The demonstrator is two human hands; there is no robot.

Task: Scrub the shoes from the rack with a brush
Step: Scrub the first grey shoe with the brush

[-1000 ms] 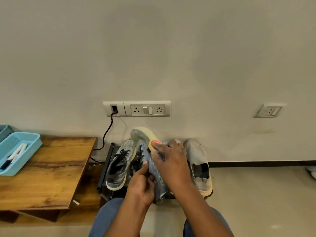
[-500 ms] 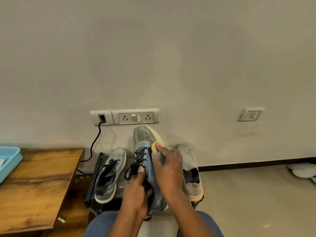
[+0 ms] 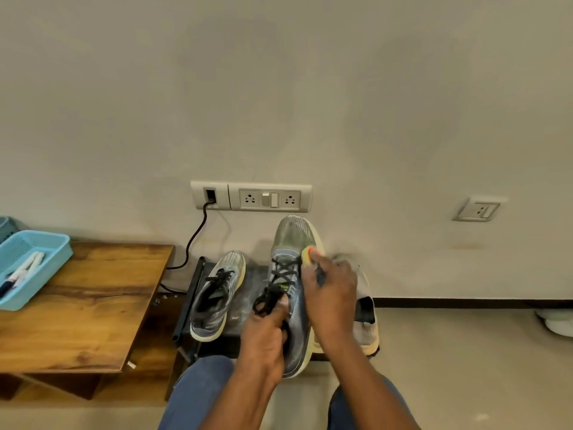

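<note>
Markers point(image 3: 21, 271) in blue basket point(image 3: 55, 259), hands scrubbing grey shoe point(image 3: 291, 243)

**Legible markings: none**

No text, brand, number or sign can be read. The held shoe point(image 3: 290, 293) bears a small yellow-green mark on its tongue, at about 11 o'clock from the left hand point(image 3: 266, 333), but it is too blurred to make out. The switch plate point(image 3: 251, 196) on the wall shows no lettering.
</note>
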